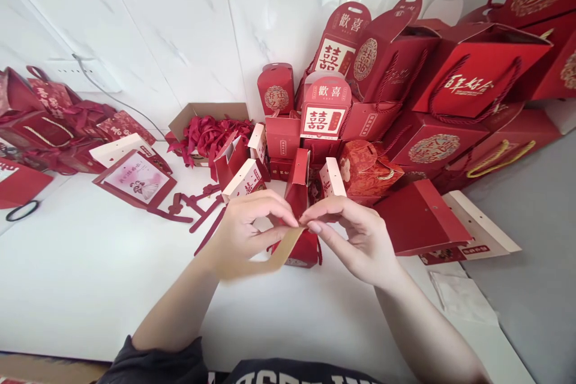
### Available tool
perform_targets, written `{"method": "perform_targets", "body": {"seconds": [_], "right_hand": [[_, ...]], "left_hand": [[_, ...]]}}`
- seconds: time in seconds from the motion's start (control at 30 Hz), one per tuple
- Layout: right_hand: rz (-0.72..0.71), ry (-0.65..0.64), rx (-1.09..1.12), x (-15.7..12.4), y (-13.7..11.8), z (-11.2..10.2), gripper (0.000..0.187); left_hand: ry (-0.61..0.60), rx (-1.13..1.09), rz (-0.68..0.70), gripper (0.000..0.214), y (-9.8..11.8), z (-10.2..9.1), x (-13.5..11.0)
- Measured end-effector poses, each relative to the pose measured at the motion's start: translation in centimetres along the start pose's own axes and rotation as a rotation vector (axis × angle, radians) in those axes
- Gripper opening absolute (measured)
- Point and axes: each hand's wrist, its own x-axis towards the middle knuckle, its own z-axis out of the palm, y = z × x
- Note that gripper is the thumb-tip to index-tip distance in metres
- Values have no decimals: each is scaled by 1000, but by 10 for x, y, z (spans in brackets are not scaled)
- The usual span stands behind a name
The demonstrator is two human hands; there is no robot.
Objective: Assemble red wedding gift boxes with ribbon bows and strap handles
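Note:
Both hands meet over the white table (90, 276) in the middle of the view. My left hand (245, 231) is closed, pinching a tan paper strip (281, 252) that bends down and to the left from my fingertips. My right hand (351, 234) is also closed, pinching the same strip's upper end right beside the left fingers. Just behind and under the hands stands a small red gift box (299, 216), partly hidden by them.
Red gift boxes and bags (450, 90) are stacked at the back right against the tiled wall. A cardboard box of red ribbons (211, 129) sits behind. Flat red and white cartons (135, 177) lie left; folded ones (432, 222) lie right. White paper (463, 297) rests near the edge.

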Motion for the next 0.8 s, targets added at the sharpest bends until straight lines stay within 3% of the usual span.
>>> {"method": "perform_targets", "body": {"seconds": [0.23, 0.33, 0.47, 0.8], "right_hand": [[91, -300, 108, 9, 0, -12, 9], [145, -328, 179, 9, 2, -12, 6], [217, -349, 259, 8, 7, -11, 16], [139, -318, 130, 12, 7, -13, 11]], "left_hand": [[-108, -25, 126, 15, -4, -6, 3], [-133, -6, 132, 11, -3, -6, 3], [-150, -9, 153, 8, -3, -6, 3], [-182, 16, 159, 15, -1, -7, 4]]}}
